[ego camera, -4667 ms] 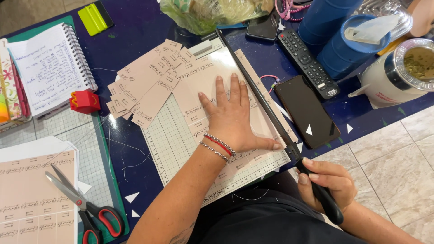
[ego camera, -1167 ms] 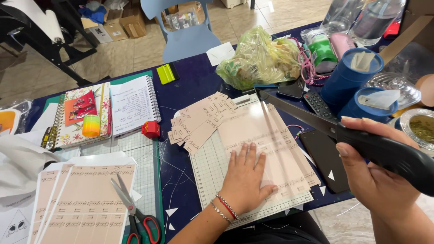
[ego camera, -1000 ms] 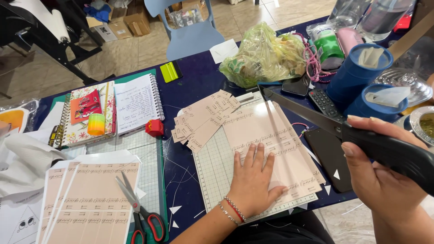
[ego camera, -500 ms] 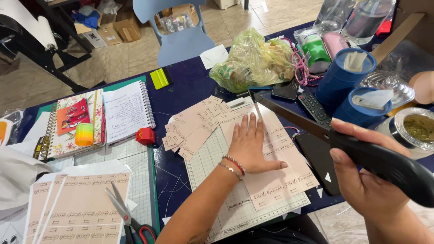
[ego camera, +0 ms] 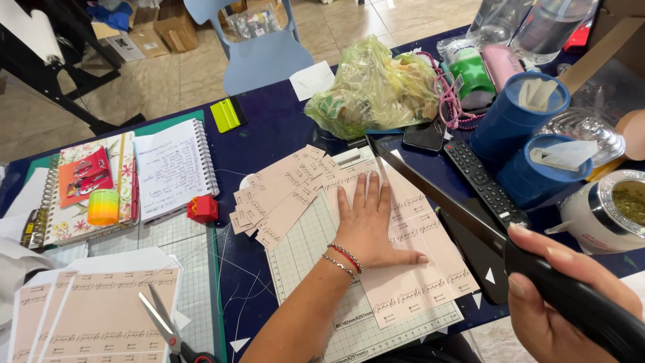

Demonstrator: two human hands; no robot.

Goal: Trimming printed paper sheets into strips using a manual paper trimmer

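- The counter is dark blue and crowded from edge to edge.
- A paper cutter with a gridded bed lies in the middle; its long blade arm is raised at a slant over the right side.
- A pink sheet lies on the bed under the raised arm, its right edge along the cutting side.
- The left hand is pressed flat on the sheet, fingers spread, bracelets at the wrist; it holds nothing, only pins the paper down.
- The right hand has its grip closed around the black handle of the blade arm, at the lower right.
- A green cutting mat covers the left part of the counter, carrying a stack of uncut pink sheets with scissors across it.
- A bulging plastic bag sits behind the cutter, with a phone just in front of it.
- Two blue tubs stand at the right, close to the raised arm; a remote lies between them and the blade.
- A white cup of green herb stands at the far right, just above the right hand.
- An open notebook and a patterned one lie at the left.
- A pile of cut pink strips rests at the cutter's upper left corner, just beside the left hand's fingers.
- A red sharpener sits beside the strips, touching the mat's edge.
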